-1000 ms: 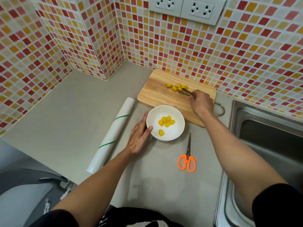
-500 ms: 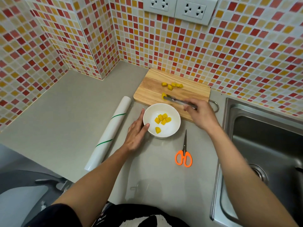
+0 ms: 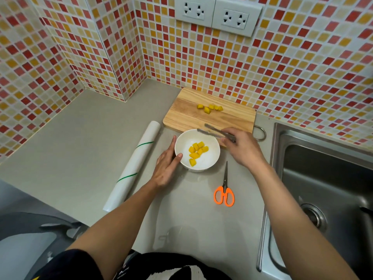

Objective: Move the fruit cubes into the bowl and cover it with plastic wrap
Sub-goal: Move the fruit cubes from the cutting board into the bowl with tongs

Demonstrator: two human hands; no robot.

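Note:
A white bowl (image 3: pixel 210 165) sits on the grey counter in front of a wooden cutting board (image 3: pixel 185 116) and holds several yellow fruit cubes (image 3: pixel 196 151). More fruit cubes (image 3: pixel 210 108) lie on the far part of the board. My right hand (image 3: pixel 245 147) grips metal tongs (image 3: pixel 212 131), whose tips hang apart over the bowl's far rim with nothing between them. My left hand (image 3: pixel 166 165) rests flat against the bowl's left side, thumb touching the rim. A roll of plastic wrap (image 3: pixel 133 165) lies to the left of the bowl.
Orange-handled scissors (image 3: pixel 224 190) lie on the counter just right of the bowl, blades pointing away. A steel sink (image 3: pixel 323 178) fills the right side. Tiled walls with two sockets (image 3: pixel 217 14) close the back and left.
My right hand brought the tongs with a cube from the board to the bowl; the cube now lies in the bowl and the tongs are empty. My left hand stayed at the bowl.

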